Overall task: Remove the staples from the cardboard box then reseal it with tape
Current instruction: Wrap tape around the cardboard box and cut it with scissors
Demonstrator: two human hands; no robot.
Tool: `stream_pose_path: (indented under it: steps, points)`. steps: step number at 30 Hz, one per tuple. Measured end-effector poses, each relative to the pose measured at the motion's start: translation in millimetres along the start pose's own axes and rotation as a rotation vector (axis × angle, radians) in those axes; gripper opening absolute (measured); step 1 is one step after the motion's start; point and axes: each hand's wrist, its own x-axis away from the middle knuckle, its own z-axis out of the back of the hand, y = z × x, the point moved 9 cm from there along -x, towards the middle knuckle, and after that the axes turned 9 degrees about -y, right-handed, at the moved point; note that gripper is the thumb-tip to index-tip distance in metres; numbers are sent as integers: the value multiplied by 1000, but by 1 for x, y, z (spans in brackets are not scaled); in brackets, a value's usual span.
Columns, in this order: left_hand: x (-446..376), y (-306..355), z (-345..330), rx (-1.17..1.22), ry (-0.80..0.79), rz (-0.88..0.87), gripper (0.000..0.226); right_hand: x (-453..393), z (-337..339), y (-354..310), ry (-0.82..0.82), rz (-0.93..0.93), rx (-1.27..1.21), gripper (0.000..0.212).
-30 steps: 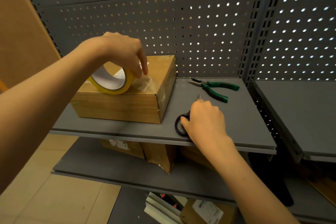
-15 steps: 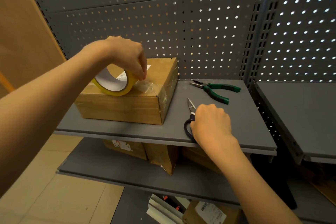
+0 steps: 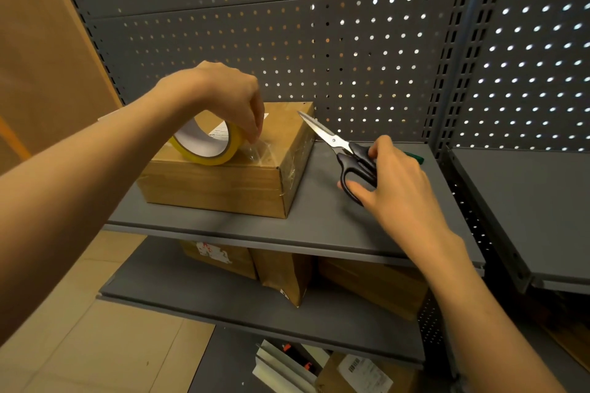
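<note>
A brown cardboard box [image 3: 220,187] sits on the left part of the grey shelf [image 3: 319,226]. On its top stands a yellow roll of tape [image 3: 207,145], with clear tape stretched from it over the box's right top edge. My left hand [image 3: 230,96] grips the roll from above, fingertips at the tape. My right hand [image 3: 392,182] holds black-handled scissors [image 3: 338,147] lifted above the shelf, right of the box. Their blades are closed and point up-left toward the box's far right corner.
Green-handled pliers [image 3: 415,157] lie behind my right hand, mostly hidden. A perforated grey back panel [image 3: 319,41] rises behind the shelf. Several cardboard boxes [image 3: 281,274] stand on the lower shelf. Another grey shelf [image 3: 536,217] adjoins on the right.
My right hand has picked the scissors up off the shelf and raised them toward the box. My left hand has stayed on the tape roll.
</note>
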Motion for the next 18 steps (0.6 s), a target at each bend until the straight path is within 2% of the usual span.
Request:
stream_pose_path:
  steps: [4,12,18]
  points:
    - [-1,-2,-1,18,-7,0,13,7,8,-9,32,55,60,59]
    - [-4,1,0,51,-18,-4,15,33,10,-54,48,211,198,48]
    - [-5,3,1,66,10,-4,24,45,6,-66,16,181,235,51]
